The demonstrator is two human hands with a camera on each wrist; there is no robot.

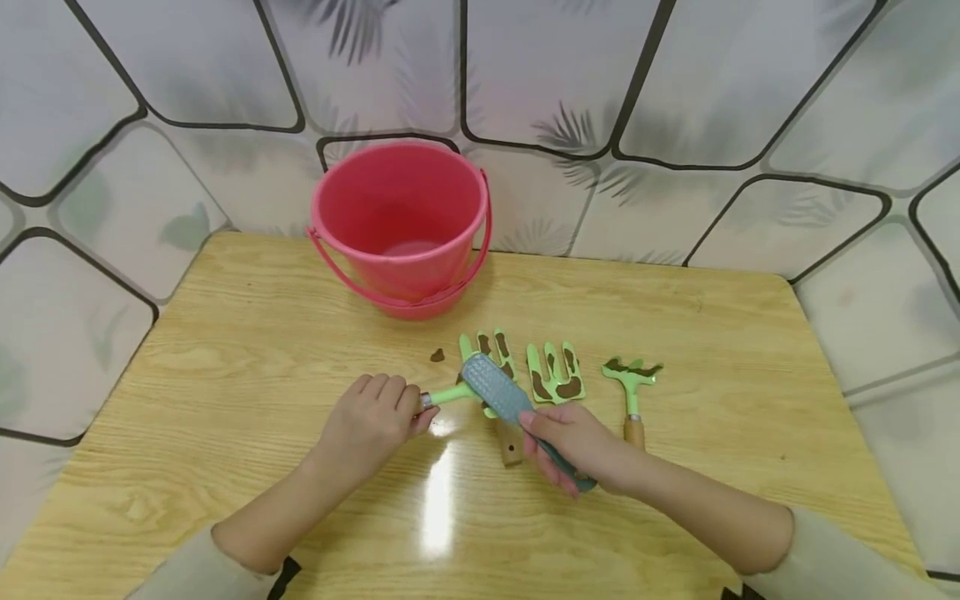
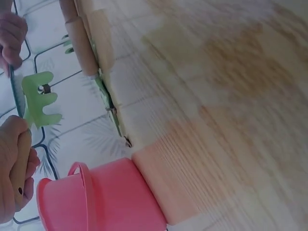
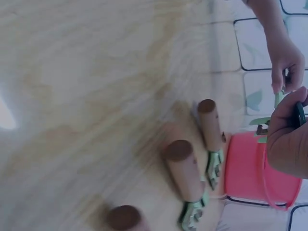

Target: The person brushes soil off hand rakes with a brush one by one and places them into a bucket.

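My left hand grips the wooden handle of a small green garden rake; its tines point away from the thumb. In my right hand is a long brush with a flat grey-blue head and a dark handle. The brush head lies across the rake's head and hides much of it in the head view. Below them on the table lies a green garden fork with brown dirt patches. A second dirty fork lies beside it, its handle hidden by my right hand. Further right is another dirty rake.
A pink bucket stands at the back left of the wooden table, its handle hanging down in front. One small brown clump lies before it. A patterned wall rises behind the table.
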